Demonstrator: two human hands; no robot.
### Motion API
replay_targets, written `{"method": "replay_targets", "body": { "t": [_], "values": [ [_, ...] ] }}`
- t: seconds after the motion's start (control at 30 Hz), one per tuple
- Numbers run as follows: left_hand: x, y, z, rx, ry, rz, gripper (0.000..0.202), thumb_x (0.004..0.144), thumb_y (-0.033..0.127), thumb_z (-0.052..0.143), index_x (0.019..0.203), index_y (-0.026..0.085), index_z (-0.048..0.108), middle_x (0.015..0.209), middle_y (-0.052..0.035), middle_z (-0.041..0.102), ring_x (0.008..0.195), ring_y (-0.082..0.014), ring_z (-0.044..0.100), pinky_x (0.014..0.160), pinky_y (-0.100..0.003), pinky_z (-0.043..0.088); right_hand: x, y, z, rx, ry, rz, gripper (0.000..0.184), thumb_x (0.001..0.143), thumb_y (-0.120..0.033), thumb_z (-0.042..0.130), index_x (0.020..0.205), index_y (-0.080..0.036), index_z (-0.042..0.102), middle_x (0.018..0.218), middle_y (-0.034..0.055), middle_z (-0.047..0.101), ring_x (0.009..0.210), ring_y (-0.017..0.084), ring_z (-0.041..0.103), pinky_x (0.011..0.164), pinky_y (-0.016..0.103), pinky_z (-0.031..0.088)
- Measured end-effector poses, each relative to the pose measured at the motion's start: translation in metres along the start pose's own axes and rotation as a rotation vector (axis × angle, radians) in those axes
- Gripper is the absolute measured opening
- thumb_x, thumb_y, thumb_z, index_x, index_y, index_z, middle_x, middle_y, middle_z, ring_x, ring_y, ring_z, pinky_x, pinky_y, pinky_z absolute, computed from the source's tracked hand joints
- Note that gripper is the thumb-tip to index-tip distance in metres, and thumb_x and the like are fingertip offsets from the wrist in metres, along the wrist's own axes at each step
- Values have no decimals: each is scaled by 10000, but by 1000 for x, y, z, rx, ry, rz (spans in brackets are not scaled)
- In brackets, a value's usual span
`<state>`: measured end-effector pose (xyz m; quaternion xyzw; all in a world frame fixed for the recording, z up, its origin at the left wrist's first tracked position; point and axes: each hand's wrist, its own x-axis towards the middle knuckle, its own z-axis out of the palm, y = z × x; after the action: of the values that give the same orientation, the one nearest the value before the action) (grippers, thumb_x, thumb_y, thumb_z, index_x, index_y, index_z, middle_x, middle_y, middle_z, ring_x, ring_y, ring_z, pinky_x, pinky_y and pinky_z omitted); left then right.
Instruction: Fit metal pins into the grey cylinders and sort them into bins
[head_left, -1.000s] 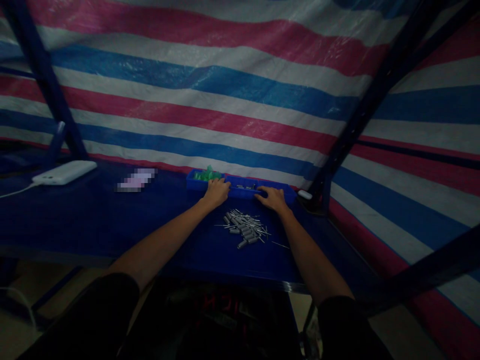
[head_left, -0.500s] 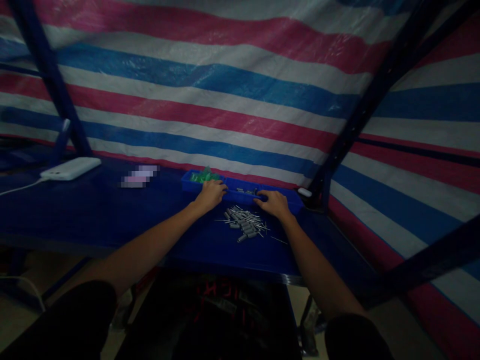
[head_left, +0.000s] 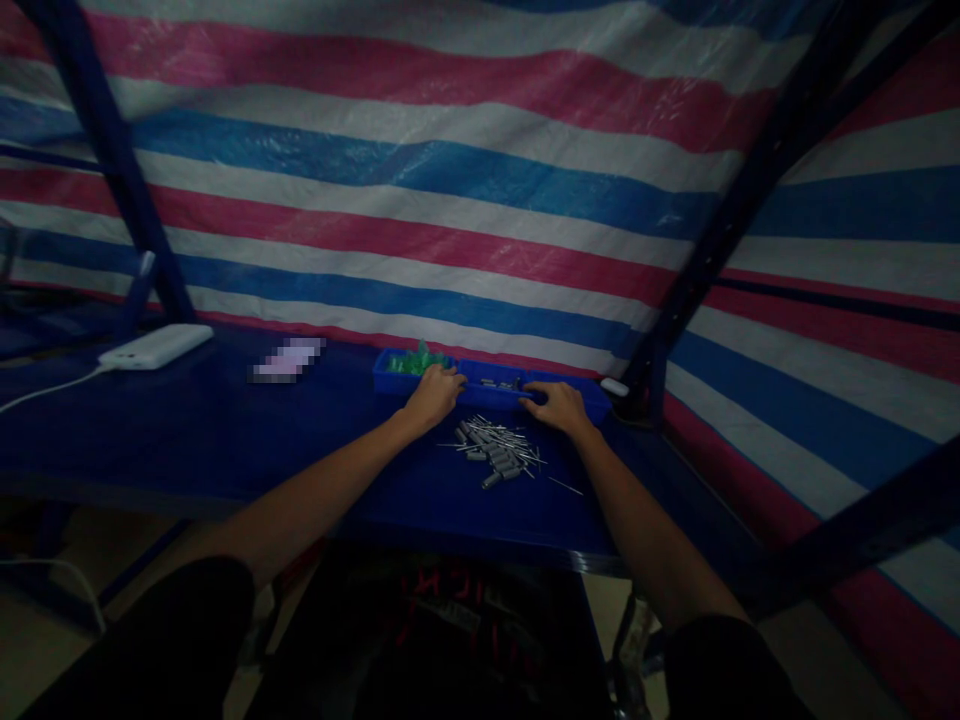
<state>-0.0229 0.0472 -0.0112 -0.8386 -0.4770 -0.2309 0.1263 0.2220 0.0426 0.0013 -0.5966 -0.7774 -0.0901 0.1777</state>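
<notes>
A blue compartment tray (head_left: 495,393) lies along the back of the table. Its left compartment has green pieces (head_left: 417,360) in it, and a few small metal parts (head_left: 501,384) lie in the middle one. My left hand (head_left: 436,392) curls its fingers over the front rim, near the divider beside the green pieces. Farther right, my right hand (head_left: 559,406) grips the same rim with bent fingers. On the table just in front is a pile of grey cylinders (head_left: 501,462) mixed with thin silver pins (head_left: 502,435). Some fingertips are hidden behind the rim.
To the left on the blue table (head_left: 285,430) lie a white device with a cable (head_left: 157,347) and a blurred-out flat item (head_left: 287,360). A small white object (head_left: 614,387) sits past the tray's right end. Striped sheeting (head_left: 420,210) and blue posts (head_left: 720,215) enclose the table.
The camera view has shifted slightly, so everything appears a little farther right and lower. Both hands keep the same places on the tray, and the pile looks unchanged.
</notes>
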Motion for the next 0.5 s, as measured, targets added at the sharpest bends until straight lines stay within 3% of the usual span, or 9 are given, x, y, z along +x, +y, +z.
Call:
{"method": "replay_targets", "body": {
  "t": [0.17,0.37,0.5],
  "values": [
    [-2,-4,-10,-73,-10,41,209,826,209,477,955,142,626,1009,-91,647,963,-212,551,869,-335,372,-2,1,-1,3,0,8,390,752,-527,500,1046,-305,628,1006,30,652,928,227,587,802,336,427],
    [-5,-1,-10,-110,73,-95,300,776,225,560,1067,154,552,976,-81,636,946,-222,550,843,-330,412,-1,-1,1,-20,-5,25,380,751,-510,504,1053,-313,625,996,31,640,924,217,573,800,318,416],
    [-5,-4,-5,-175,83,-121,277,760,207,574,1032,164,540,973,-73,626,940,-216,557,841,-331,427,0,1,2,-22,1,20,365,747,-507,507,1038,-324,628,970,31,639,908,213,573,784,315,417]
  ]
}}
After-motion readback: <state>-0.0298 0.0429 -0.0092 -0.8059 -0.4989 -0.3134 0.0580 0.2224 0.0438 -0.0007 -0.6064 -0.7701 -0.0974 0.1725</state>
